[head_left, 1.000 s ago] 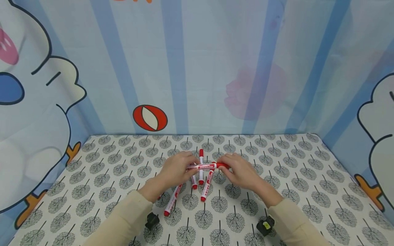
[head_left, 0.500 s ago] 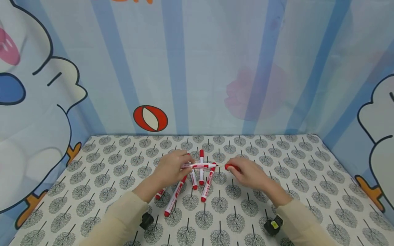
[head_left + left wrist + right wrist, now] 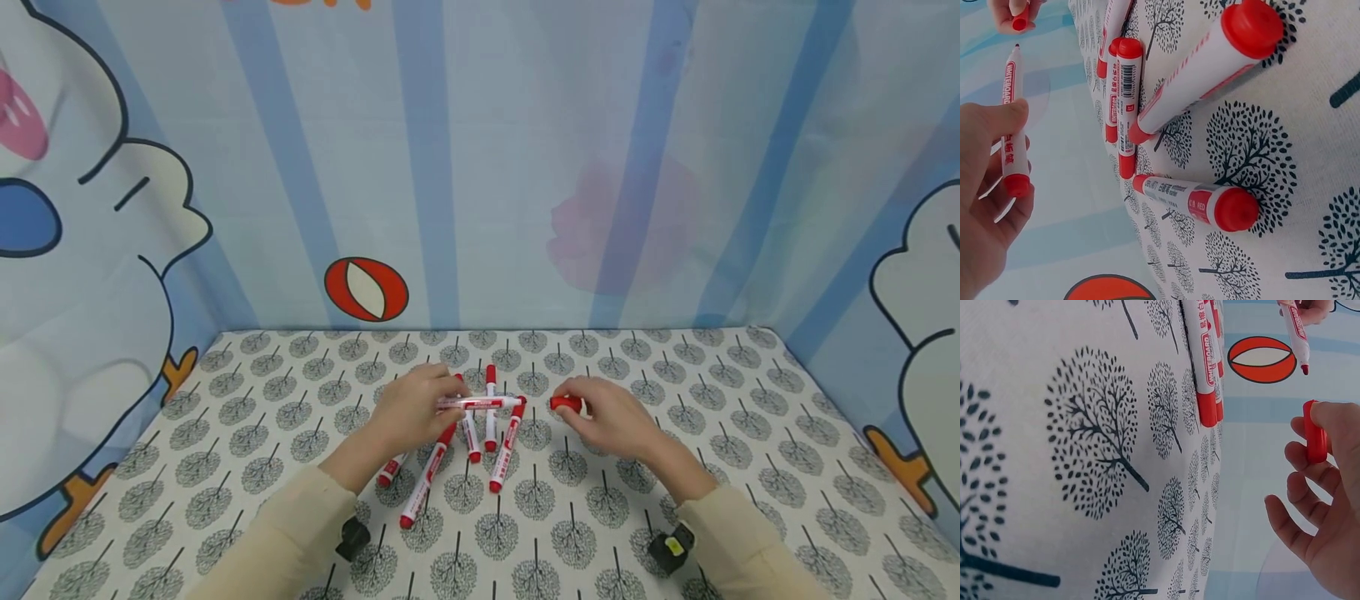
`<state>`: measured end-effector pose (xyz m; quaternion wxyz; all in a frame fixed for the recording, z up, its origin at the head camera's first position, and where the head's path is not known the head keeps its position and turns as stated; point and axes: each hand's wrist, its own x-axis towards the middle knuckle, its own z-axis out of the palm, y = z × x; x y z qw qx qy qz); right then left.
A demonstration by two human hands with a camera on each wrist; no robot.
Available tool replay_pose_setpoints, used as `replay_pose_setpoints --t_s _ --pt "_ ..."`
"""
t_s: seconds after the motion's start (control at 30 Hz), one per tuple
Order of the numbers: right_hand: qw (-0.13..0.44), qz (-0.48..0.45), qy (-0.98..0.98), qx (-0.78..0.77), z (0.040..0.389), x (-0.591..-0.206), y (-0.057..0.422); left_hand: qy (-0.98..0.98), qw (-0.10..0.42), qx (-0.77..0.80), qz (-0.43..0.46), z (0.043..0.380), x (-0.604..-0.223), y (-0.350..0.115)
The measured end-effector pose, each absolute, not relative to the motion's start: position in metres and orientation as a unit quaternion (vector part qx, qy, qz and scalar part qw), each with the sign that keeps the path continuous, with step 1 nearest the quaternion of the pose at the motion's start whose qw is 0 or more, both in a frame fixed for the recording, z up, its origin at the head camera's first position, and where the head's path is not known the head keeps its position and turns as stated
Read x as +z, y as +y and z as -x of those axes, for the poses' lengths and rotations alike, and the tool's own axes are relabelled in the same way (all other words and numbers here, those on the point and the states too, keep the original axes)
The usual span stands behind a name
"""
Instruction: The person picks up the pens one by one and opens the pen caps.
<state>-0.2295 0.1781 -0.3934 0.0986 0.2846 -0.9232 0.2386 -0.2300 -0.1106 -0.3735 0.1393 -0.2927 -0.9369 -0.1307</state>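
Observation:
My left hand (image 3: 412,408) grips an uncapped red whiteboard marker (image 3: 1015,87) by its barrel, the bare tip pointing toward the right hand. Between thumb and fingers, my right hand (image 3: 607,417) pinches the red marker cap (image 3: 1315,432). A gap separates cap and tip in all three views. Both hands are above the table. Below and between them lie several capped red whiteboard markers, among them one slanting marker (image 3: 507,450), one pointing away (image 3: 491,408) and a long one (image 3: 427,483) at the near left. The left hand partly hides some of these.
A white cloth with tree prints (image 3: 570,533) covers the table. A light blue curtain (image 3: 510,167) with cartoon figures stands behind and at both sides. Black wrist cameras (image 3: 670,548) sit beneath each sleeve.
The cap has come off the marker in my left hand. My right hand has moved right with the cap; my left hand has shifted slightly left with the marker.

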Motion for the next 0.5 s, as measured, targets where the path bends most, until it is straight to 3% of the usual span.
replay_pose_setpoints --t_s 0.5 --pt "0.12 -0.271 -0.925 0.239 0.23 -0.3918 0.1806 -0.942 0.144 -0.135 0.27 0.2332 -0.3744 -0.1196"
